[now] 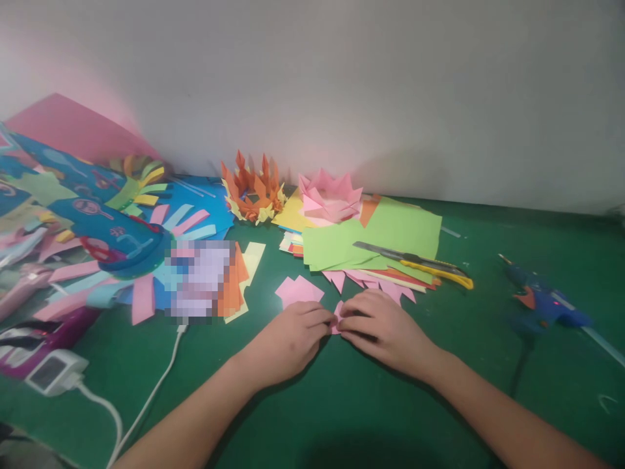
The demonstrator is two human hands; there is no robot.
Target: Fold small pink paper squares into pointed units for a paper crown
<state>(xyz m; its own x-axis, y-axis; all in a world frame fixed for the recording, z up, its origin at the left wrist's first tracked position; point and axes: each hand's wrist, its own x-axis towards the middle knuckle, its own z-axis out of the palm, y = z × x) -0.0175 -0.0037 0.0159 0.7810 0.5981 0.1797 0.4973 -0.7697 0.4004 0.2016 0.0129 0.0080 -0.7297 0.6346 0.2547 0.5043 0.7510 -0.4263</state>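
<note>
A small piece of pink paper (336,320) lies on the green table between my fingertips, partly covered by them. My left hand (299,339) pinches its left side, and my right hand (385,332) holds the right side with bent fingers. Just beyond my left hand are flat pink paper pieces (299,291). More pink paper pieces with pointed ends (366,279) stick out behind my right hand, from under a stack of green paper (332,244). On that stack rests a yellow utility knife (415,262), its blade pointing left.
A blue glue gun (556,306) lies at the right. Against the wall stand an orange paper crown (254,189) and a pink paper crown (332,198). Blue party hats with paper strips (127,231) crowd the left. A white cable (163,378) runs across the table's front left.
</note>
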